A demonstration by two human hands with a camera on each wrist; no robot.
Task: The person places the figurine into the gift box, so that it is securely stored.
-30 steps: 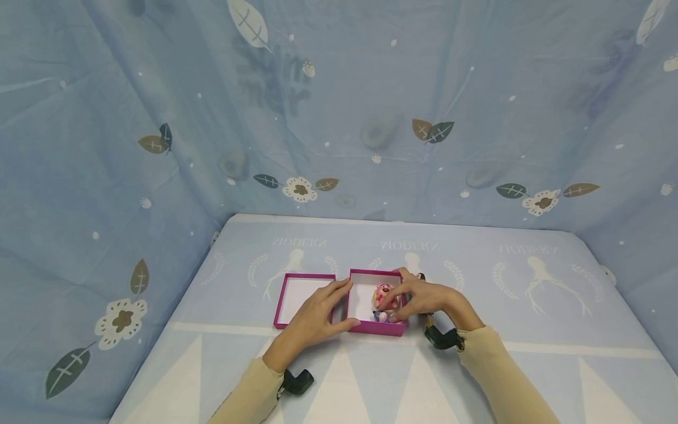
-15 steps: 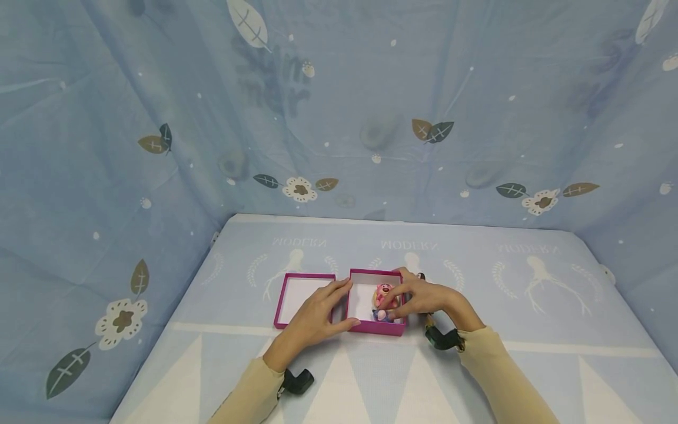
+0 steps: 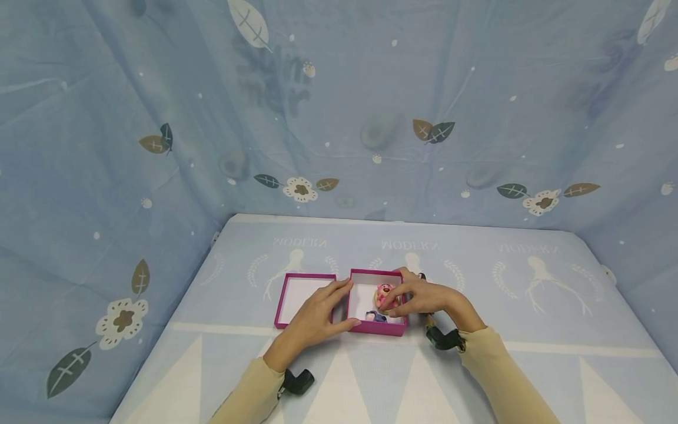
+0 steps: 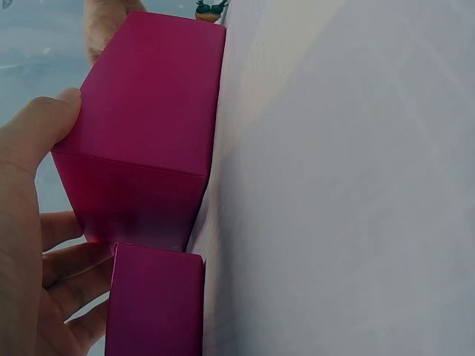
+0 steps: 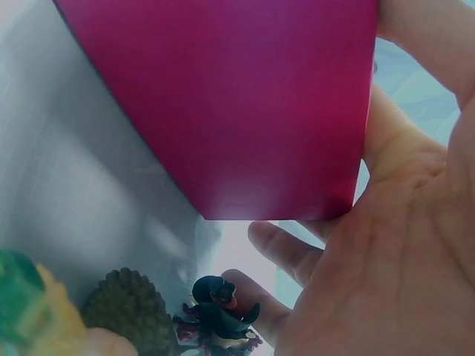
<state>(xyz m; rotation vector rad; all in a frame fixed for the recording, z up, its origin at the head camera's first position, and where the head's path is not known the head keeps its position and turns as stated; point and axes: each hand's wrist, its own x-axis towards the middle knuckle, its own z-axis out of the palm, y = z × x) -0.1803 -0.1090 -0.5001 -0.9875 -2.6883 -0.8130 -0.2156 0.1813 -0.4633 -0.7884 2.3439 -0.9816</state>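
A magenta box [image 3: 375, 329] with a white inside stands on the table. In it lie a pink bear figurine [image 3: 384, 291] on the right and a small blue-grey figurine [image 3: 376, 317] near the front wall. My left hand [image 3: 318, 309] holds the box at its left side, thumb at the front corner [image 4: 122, 159] and fingers along the left wall. Over the right wall reaches my right hand [image 3: 424, 296], index finger touching the bear and thumb apart from the blue-grey figurine. Its palm is beside the outer wall in the right wrist view.
A matching shallow magenta lid [image 3: 283, 300] lies left of the box. Near the box's right side, the right wrist view has a dark figurine [image 5: 219, 315], a bumpy dark-green thing [image 5: 130, 308] and a green-and-yellow thing [image 5: 33, 308]. Patterned blue cloth [image 3: 339, 118] hangs behind.
The blue-grey figurine has shifted left and toward the front wall, away from my right thumb, which has let it go. My left hand and the box have stayed in place.
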